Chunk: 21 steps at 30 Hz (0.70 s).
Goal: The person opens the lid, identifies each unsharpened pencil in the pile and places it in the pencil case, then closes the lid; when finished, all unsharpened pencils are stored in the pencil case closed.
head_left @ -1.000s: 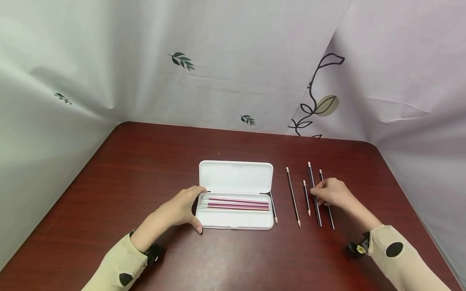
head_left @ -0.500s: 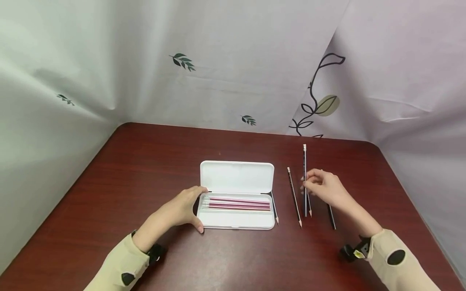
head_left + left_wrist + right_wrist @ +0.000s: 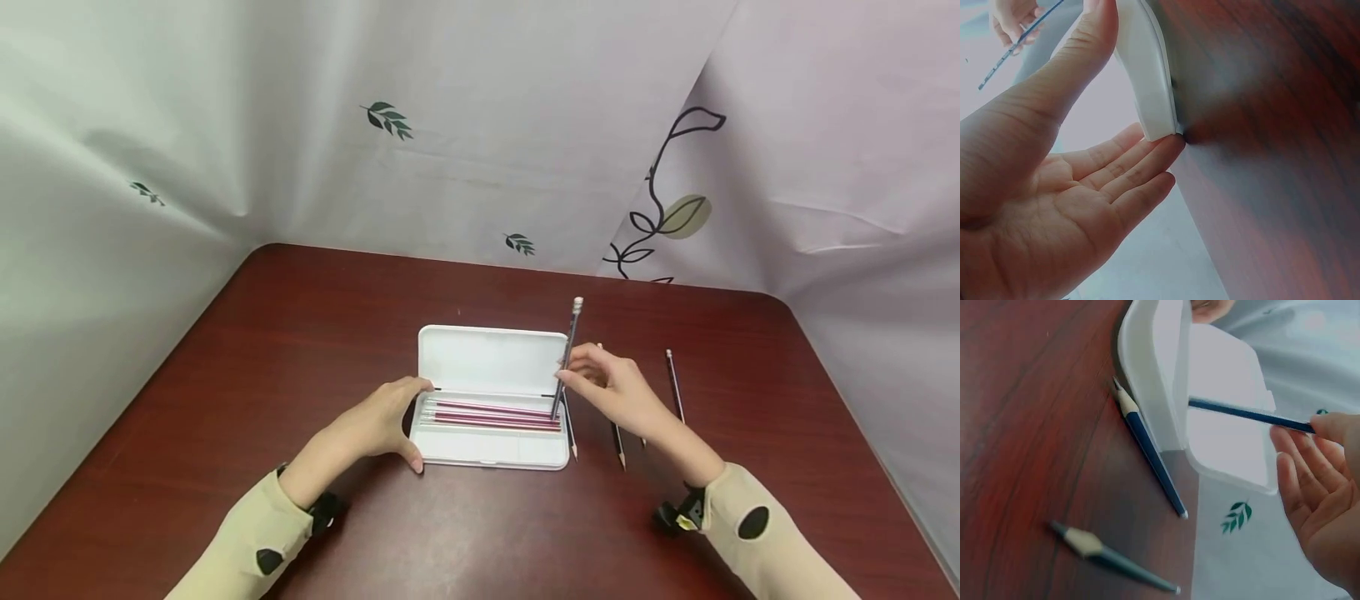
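A white pencil case (image 3: 457, 450) lies with its lid up on the table, with several maroon pencils (image 3: 495, 417) in its back compartment. My left hand (image 3: 371, 423) holds the case's left end, thumb at the front edge and fingers at the back corner. Between thumb and fingers, my right hand (image 3: 618, 390) pinches a dark pencil (image 3: 571, 333), tilted steeply with its white eraser end up. Its lower end is over the case's right part; whether it touches the inside, I cannot tell. In the right wrist view the same dark pencil (image 3: 1247, 414) points toward the case.
Against the case's right side lies a sharpened dark pencil (image 3: 570, 425). Another sharpened pencil (image 3: 618, 448) is partly hidden under my right hand, and one more dark pencil (image 3: 674, 385) lies farther right. A white patterned cloth (image 3: 450, 167) hangs behind the table.
My right hand has picked the dark pencil up off the table and carried it left to over the case. My left hand has kept its hold on the case.
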Each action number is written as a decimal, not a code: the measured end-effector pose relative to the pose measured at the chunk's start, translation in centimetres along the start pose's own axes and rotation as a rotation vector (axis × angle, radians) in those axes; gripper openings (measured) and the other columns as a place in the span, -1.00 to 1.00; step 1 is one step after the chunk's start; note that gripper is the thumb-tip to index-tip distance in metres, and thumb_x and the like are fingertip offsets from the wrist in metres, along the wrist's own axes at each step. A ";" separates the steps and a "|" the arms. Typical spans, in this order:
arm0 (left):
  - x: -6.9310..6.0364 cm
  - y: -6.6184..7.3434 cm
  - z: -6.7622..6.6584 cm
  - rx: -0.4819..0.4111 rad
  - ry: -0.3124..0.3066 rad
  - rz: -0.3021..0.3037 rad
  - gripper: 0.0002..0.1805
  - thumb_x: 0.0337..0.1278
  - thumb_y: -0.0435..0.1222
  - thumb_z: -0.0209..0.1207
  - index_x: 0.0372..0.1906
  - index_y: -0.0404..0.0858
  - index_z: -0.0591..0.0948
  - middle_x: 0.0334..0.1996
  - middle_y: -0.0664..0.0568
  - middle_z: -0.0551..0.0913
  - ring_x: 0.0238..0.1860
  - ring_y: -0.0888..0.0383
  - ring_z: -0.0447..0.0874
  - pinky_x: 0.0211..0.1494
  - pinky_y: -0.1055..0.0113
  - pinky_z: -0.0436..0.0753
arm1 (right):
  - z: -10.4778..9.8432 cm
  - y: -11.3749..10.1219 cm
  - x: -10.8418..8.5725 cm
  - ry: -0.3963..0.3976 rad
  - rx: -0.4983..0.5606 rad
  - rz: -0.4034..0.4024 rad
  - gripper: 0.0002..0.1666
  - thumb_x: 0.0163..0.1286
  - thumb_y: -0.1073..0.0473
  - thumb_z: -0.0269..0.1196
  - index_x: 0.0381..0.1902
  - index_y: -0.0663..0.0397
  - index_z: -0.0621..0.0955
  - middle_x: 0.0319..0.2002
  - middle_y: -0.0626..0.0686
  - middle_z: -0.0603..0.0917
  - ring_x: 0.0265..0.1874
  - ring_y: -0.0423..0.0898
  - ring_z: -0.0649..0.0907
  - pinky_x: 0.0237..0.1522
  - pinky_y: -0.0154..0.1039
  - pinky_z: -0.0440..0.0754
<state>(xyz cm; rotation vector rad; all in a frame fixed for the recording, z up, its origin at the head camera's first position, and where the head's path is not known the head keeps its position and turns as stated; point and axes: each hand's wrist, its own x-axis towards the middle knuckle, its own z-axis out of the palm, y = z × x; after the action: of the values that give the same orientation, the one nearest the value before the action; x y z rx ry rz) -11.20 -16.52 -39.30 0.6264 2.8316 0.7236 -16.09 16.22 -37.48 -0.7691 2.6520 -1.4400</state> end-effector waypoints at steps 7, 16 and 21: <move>0.0 -0.1 0.0 0.004 -0.004 -0.017 0.07 -0.91 -0.15 0.62 0.06 -0.45 0.43 0.02 -0.21 0.53 0.04 -0.09 0.50 0.14 0.05 0.45 | 0.6 0.0 1.0 -0.051 -0.046 -0.014 -0.76 0.24 0.11 0.28 -0.15 0.06 0.63 -0.30 -0.04 0.72 -0.30 -0.19 0.69 -0.25 -0.32 0.62; 0.0 0.1 -0.1 -0.002 -0.007 -0.017 0.06 -0.91 -0.15 0.62 0.05 -0.44 0.43 0.00 -0.20 0.54 0.03 -0.09 0.50 0.14 0.05 0.46 | 1.5 0.1 1.6 -0.094 -0.181 -0.131 -0.78 0.21 0.15 0.30 -0.18 0.05 0.65 -0.35 -0.08 0.72 -0.42 -0.26 0.63 -0.41 -0.35 0.56; -0.1 0.2 -0.2 0.001 -0.005 -0.011 0.05 -0.90 -0.16 0.62 0.05 -0.44 0.43 -0.02 -0.18 0.54 0.01 -0.10 0.51 0.13 0.04 0.46 | 2.9 0.0 2.3 -0.158 -0.228 -0.182 -0.86 0.22 0.16 0.29 -0.24 0.00 0.65 -0.41 -0.15 0.68 -0.40 -0.29 0.62 -0.41 -0.37 0.57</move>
<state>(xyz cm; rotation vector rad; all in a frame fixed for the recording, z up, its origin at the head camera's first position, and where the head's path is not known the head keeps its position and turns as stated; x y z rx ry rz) -11.10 -16.48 -39.02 0.6121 2.8281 0.7181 -17.39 12.94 -38.62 -1.1195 2.7116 -1.0642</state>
